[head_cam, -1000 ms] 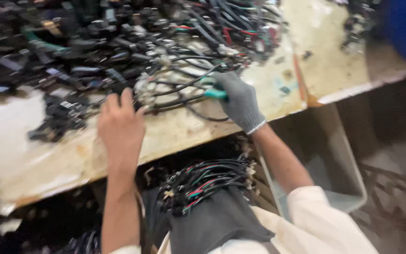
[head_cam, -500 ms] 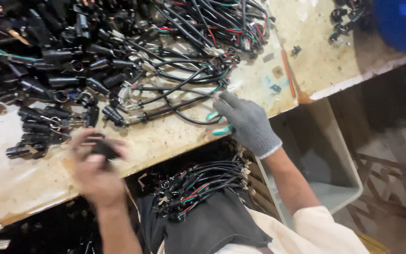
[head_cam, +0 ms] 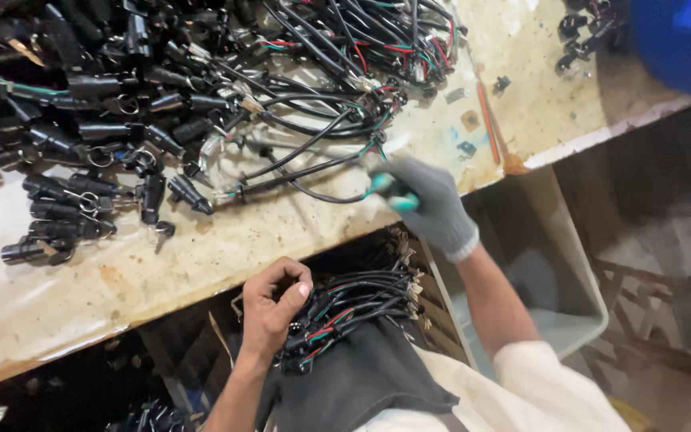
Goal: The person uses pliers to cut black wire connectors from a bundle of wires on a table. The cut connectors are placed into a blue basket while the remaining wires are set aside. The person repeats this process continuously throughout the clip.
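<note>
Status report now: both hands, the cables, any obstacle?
Left hand bare, closed on cable bundle in lap. Gloved right hand grips teal-handled tool at bench edge. Loose cable pile crowds bench.

A heap of cables covers the bench's far left and middle. A row of plugs lies at the heap's near left edge. The right hand sits over the bench's near edge, right of the heap. Below the edge, the left hand rests on a cable bundle in the lap. A bin stands right of the bundle, under the bench's right end.
</note>
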